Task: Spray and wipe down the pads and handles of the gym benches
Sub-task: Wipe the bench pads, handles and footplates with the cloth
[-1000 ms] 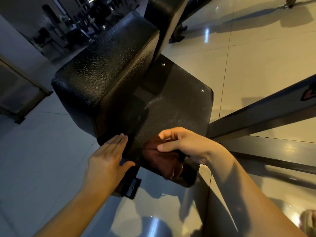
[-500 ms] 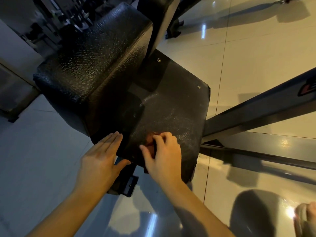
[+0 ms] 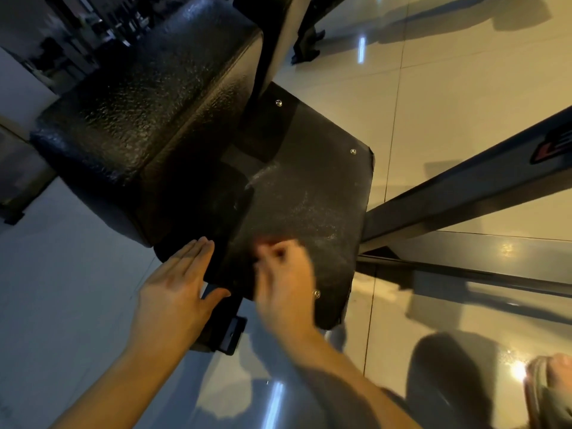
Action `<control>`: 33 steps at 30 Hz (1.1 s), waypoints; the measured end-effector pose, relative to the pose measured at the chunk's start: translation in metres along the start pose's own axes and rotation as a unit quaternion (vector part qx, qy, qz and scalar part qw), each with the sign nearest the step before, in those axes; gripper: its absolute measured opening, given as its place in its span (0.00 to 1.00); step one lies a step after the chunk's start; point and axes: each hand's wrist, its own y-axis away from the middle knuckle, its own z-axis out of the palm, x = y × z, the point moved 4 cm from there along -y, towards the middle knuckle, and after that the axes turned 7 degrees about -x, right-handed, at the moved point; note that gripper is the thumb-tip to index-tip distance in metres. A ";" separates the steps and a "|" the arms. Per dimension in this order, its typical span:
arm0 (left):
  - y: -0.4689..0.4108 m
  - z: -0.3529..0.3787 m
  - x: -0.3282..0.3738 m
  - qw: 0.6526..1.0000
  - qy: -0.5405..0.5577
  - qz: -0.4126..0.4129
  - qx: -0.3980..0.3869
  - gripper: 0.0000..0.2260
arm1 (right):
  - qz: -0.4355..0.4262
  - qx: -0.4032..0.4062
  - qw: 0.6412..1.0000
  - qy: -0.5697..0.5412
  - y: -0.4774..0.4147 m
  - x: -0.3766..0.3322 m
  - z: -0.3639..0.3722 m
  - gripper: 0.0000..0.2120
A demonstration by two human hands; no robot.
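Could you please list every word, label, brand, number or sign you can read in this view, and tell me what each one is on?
No text here can be read.
Red-edged label on the slanted metal beam: cut off by the picture's edge, unreadable.
Black pad, black plate and the cloth in the right hand: no writing visible.

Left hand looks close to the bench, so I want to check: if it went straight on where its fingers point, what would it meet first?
Probably the dark side wall of the pad, just beyond the straight fingers of the left hand, which lie at the edge of the plate. Shadow hides the depth there.
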 end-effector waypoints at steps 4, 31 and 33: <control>-0.004 -0.002 -0.002 1.000 -0.009 0.000 0.007 0.40 | -0.103 -0.002 0.993 0.051 -0.007 0.020 0.000 0.15; -0.006 -0.002 0.001 1.000 -0.016 -0.001 0.003 0.41 | 0.082 0.085 0.993 0.002 -0.088 0.066 -0.028 0.17; -0.005 0.001 -0.002 1.000 -0.008 -0.004 -0.006 0.42 | 0.019 0.049 0.998 0.019 -0.069 0.030 -0.016 0.17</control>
